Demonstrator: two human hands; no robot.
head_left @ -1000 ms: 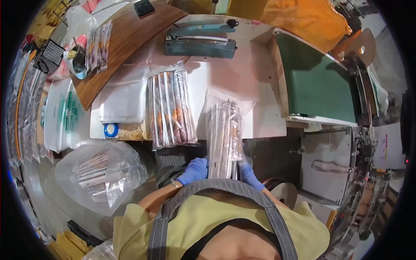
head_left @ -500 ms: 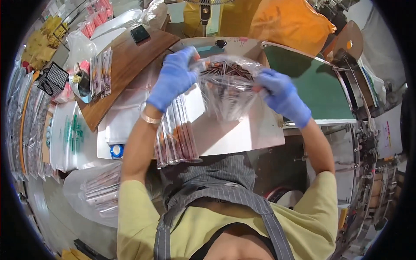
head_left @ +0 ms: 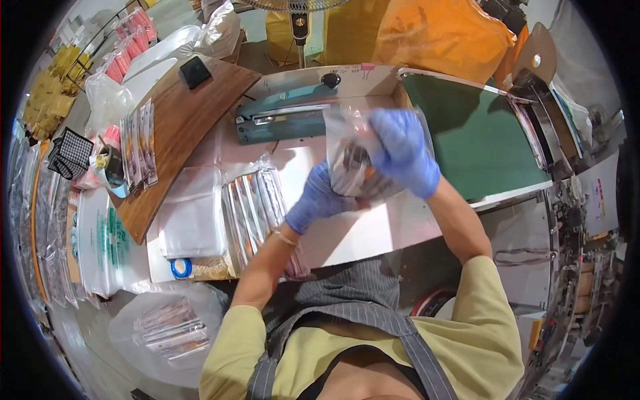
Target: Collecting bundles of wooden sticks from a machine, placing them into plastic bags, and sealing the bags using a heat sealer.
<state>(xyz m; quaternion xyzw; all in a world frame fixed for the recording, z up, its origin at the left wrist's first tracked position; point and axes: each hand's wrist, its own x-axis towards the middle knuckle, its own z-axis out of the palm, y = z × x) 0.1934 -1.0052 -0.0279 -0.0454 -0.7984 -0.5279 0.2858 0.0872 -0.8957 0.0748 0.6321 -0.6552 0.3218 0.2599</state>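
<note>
A clear plastic bag (head_left: 350, 167) with dark contents is held up over the white work table (head_left: 363, 233). Its contents are blurred. In a blue glove, my right hand (head_left: 403, 150) is closed round the bag's gathered upper part. My left hand (head_left: 317, 200), also gloved in blue, grips the bag low on its left side, its fingers partly behind the plastic. Beside my left forearm lies a row of filled slim clear packets (head_left: 253, 200). A teal bag sealer (head_left: 287, 123) stands just beyond the hands.
Flat clear bags (head_left: 193, 207) and a blue tape roll (head_left: 181, 267) lie left of the packets. A brown wooden board (head_left: 193, 120) slants at the left, a green-topped surface (head_left: 473, 133) adjoins at the right. A fan (head_left: 300, 30) stands behind. More packets (head_left: 173, 327) sit lower left.
The bag's wide open mouth is now gathered in my right hand. My left hand has moved from the rim down to the bag's lower side, uncovering the sealer.
</note>
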